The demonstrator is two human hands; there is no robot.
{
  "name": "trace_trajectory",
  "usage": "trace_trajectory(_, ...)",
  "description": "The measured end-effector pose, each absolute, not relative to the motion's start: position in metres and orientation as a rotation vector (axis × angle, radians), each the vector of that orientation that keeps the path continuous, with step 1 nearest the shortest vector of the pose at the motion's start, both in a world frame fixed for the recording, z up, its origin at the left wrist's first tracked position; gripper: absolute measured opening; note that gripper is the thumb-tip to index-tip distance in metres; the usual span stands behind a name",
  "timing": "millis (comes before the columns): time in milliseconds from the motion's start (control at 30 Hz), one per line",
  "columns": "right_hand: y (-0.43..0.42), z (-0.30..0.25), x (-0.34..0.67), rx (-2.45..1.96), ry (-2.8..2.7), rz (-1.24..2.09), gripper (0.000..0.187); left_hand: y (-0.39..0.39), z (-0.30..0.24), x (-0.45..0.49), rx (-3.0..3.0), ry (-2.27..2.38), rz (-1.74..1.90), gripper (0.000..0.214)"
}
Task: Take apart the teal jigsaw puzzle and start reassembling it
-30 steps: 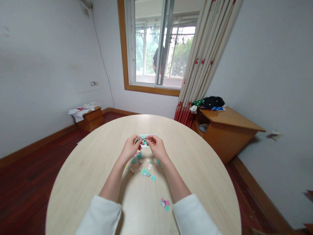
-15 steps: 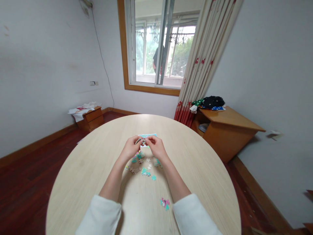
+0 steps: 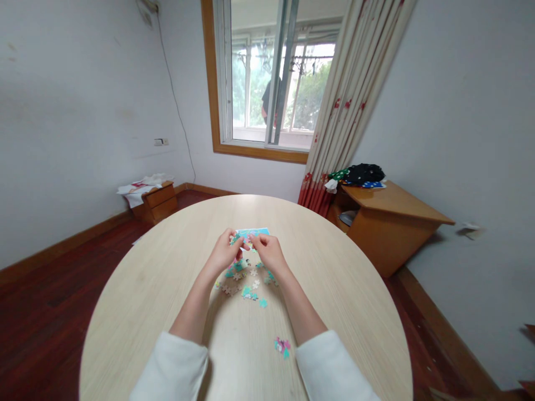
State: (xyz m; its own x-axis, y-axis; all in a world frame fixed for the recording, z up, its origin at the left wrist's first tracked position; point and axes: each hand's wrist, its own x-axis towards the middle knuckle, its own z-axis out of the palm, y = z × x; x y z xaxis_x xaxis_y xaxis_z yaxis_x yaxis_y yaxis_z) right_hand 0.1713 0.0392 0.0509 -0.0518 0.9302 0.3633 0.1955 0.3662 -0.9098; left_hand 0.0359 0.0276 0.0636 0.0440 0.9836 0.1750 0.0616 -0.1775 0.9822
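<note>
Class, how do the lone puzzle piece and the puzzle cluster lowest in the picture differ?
The lone piece looks all teal; the cluster mixes pink, teal and white. The cluster covers more tabletop than the lone piece. The cluster lies closer to the right sleeve than the lone piece does. Both rest on the tabletop.

Daylight, fairly bright, from window (image 3: 278, 67) beyond far edge of tabletop (image 3: 334, 301); view thru it washed out. Soft sheen nr far edge. Faint shadow beside L forearm (image 3: 192, 309), twd near edge. Wide-angle stretch: desk (image 3: 397, 239) at R skewed. Puzzle pcs (image 3: 246, 292) small, soft, detail hard to read.
</note>
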Motion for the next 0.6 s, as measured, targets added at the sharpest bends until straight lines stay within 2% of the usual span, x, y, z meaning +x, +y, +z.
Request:
trace_trajectory(167,0.0402,0.05,0.1715,-1.044,-1.489,0.828,0.046,0.0269,0.0667,0.0355,1.436,1.172,1.194,0.035)
trace_trajectory(367,0.0422,0.0472,0.1695,-0.934,-1.506,0.899,0.029,0.025,0.0701,0.035,1.616,1.263,1.211,0.037)
trace_trajectory(600,0.0414,0.0464,0.1695,-0.898,-1.49,0.948,0.023,0.0236,0.0719,0.036,1.588,1.106,1.202,0.042)
